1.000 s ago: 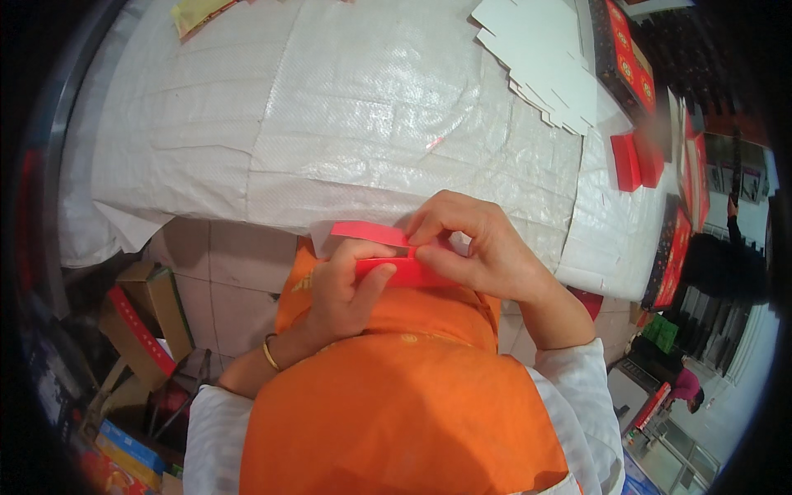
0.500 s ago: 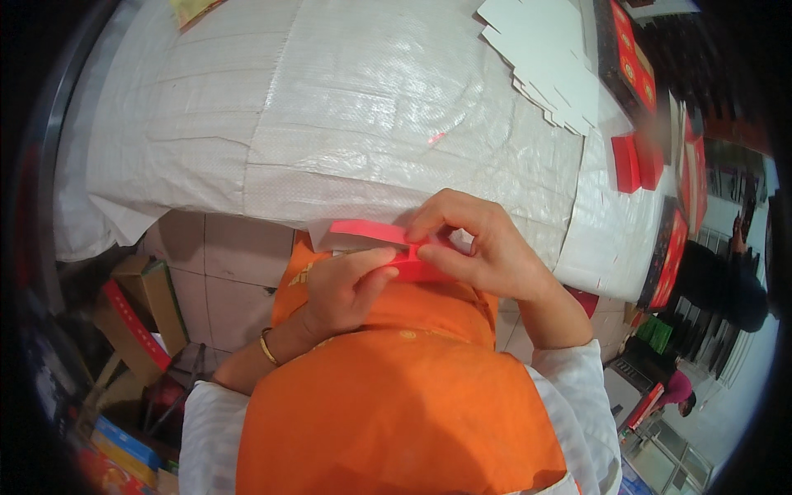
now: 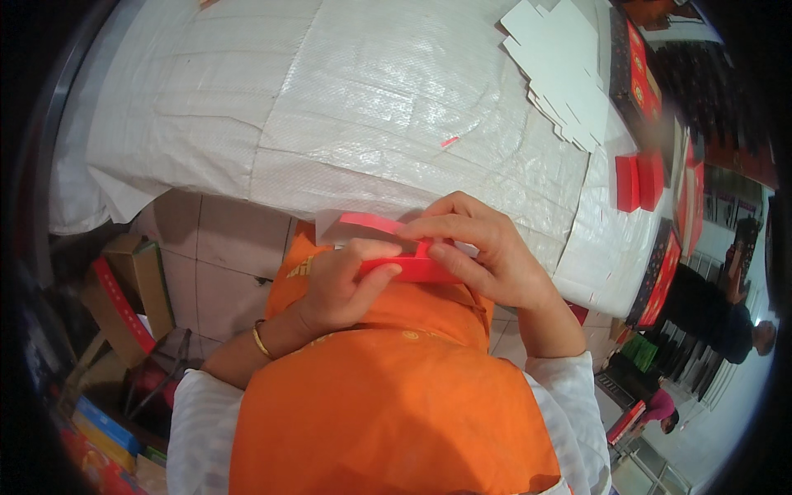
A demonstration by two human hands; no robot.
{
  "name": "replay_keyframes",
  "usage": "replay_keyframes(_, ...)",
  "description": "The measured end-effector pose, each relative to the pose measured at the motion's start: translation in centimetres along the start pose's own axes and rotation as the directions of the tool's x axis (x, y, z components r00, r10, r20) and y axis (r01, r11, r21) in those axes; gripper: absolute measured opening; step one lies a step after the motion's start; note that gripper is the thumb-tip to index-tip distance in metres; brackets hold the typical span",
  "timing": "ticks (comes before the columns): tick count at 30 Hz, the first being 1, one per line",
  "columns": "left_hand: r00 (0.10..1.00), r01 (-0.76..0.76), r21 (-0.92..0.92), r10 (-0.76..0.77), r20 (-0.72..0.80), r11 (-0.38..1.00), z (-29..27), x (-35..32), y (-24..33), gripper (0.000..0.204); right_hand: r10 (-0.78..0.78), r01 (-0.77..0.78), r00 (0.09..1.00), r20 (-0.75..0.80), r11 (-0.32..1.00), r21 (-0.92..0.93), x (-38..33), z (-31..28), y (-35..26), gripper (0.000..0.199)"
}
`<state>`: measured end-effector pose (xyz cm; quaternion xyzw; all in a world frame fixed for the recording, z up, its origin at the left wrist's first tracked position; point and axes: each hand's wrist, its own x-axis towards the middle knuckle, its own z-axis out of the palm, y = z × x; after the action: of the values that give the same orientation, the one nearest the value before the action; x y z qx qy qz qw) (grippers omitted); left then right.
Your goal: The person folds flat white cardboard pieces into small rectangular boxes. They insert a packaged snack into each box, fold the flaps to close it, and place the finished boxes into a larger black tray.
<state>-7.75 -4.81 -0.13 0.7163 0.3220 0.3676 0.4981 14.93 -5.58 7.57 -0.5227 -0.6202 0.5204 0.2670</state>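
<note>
Both my hands hold a small red cardboard box piece [image 3: 412, 266] with a white inner flap, just below the near edge of the table [image 3: 330, 124]. My left hand [image 3: 342, 285] grips its left end, thumb on the lower red edge. My right hand [image 3: 483, 252] curls over its right end, fingers pressing the red flap. An orange vest covers my chest below the hands. A gold bangle sits on my left wrist.
A white woven sheet covers the table. A stack of flat white card blanks [image 3: 561, 74] lies at the far right, with red boxes [image 3: 637, 181] and red-and-dark lids [image 3: 639, 70] beside it. Cardboard boxes [image 3: 124, 289] stand on the floor at left. Other people stand at the lower right.
The hands and the red piece have stayed by the table edge; the fingers shifted slightly on the flap. The view moved a little.
</note>
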Motion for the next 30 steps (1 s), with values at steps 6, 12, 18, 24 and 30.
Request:
replay_keyframes(6,0.991,0.136,-0.120,-0.135,0.016,0.984,0.1,-0.3,0.0,0.019,-0.039,0.037,0.999,-0.021,0.997,-0.070,0.0,0.1,-0.2,0.021)
replay_keyframes(12,0.982,0.189,-0.198,-0.185,0.035,0.962,0.1,-0.5,0.0,0.013,-0.080,0.078,0.997,-0.006,0.988,-0.132,0.0,-0.1,-0.3,0.013)
replay_keyframes(18,0.977,0.212,-0.217,-0.213,0.020,0.953,-0.2,0.0,0.9,0.009,-0.081,0.083,0.997,0.015,0.985,-0.154,-0.1,-0.2,-0.5,0.014)
replay_keyframes(24,0.963,0.229,-0.249,-0.256,-0.084,0.941,0.6,-0.1,0.5,0.008,-0.081,0.082,0.996,0.021,0.995,-0.052,0.0,-0.2,0.2,0.018)
replay_keyframes(30,0.917,0.352,-0.340,-0.394,-0.063,0.872,0.6,0.1,1.0,0.008,-0.036,0.038,0.998,-0.043,0.998,0.048,-0.2,0.4,0.5,0.018)
